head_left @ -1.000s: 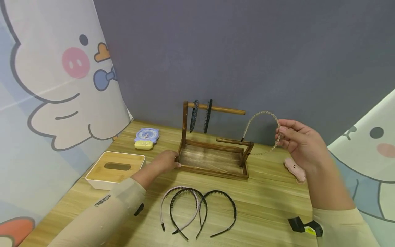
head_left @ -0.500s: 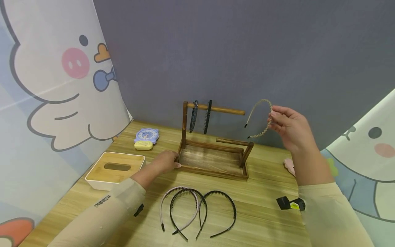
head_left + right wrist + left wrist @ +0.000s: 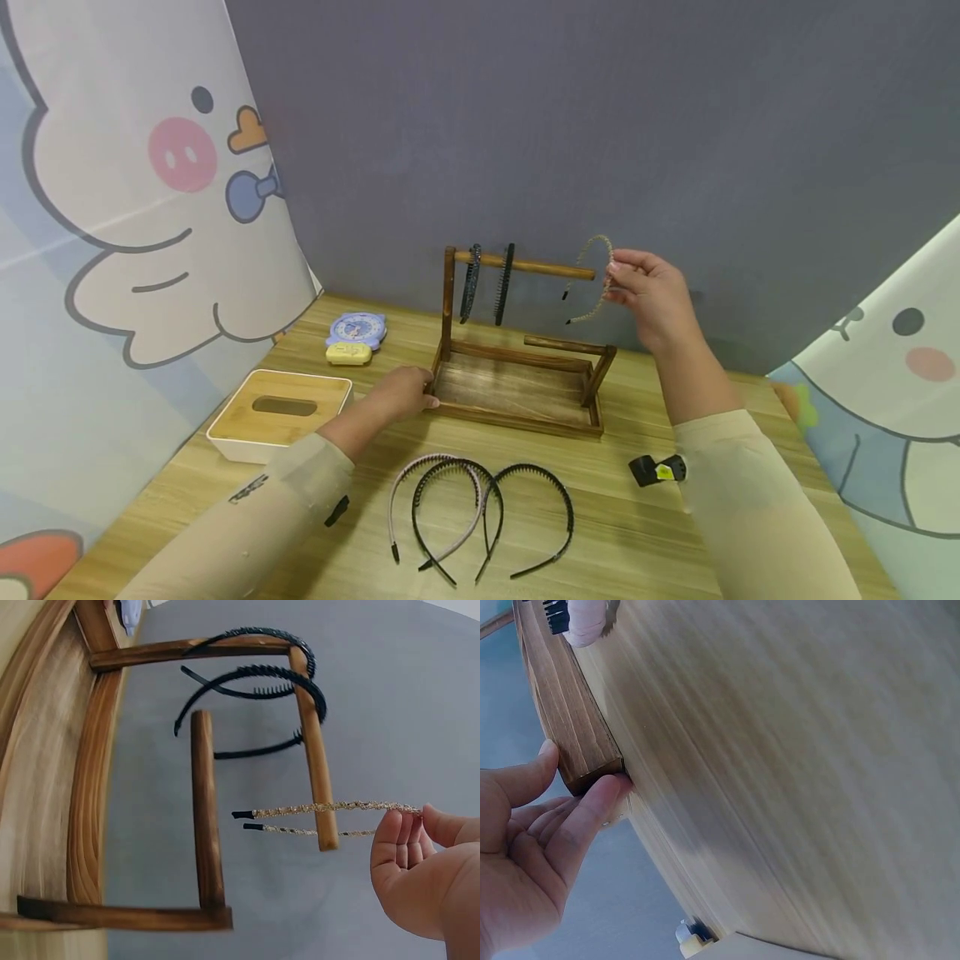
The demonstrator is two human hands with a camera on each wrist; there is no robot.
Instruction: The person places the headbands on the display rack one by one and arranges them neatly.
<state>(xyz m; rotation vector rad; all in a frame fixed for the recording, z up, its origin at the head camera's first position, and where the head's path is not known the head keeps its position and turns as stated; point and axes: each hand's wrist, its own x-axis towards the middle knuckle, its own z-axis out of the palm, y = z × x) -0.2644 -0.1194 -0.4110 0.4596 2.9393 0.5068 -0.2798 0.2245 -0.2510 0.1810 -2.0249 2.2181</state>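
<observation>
My right hand [image 3: 651,293] pinches a gold beaded headband [image 3: 289,810] between thumb and fingers. Its two black-tipped ends straddle the free end of the upper bar [image 3: 315,750] of a wooden headband stand [image 3: 517,423]. Two dark headbands hang farther along that bar, a glittery one [image 3: 471,283] and a black toothed one [image 3: 506,283]. At the stand's near left corner, my left hand [image 3: 536,847] holds the tray end, thumb on one side and fingers on the other.
In front of the stand lie a pink headband [image 3: 392,508] and two black headbands [image 3: 572,508], overlapping. Left of them stands a tissue box [image 3: 247,446]. Behind it are a blue clock [image 3: 358,327] and a yellow case [image 3: 348,353]. The stand's shorter bar [image 3: 562,343] juts out lower down.
My right hand has moved left with the gold headband, lifting it first, from beyond the stand's right end to around the upper bar's tip. The left hand has stayed at the stand's corner.
</observation>
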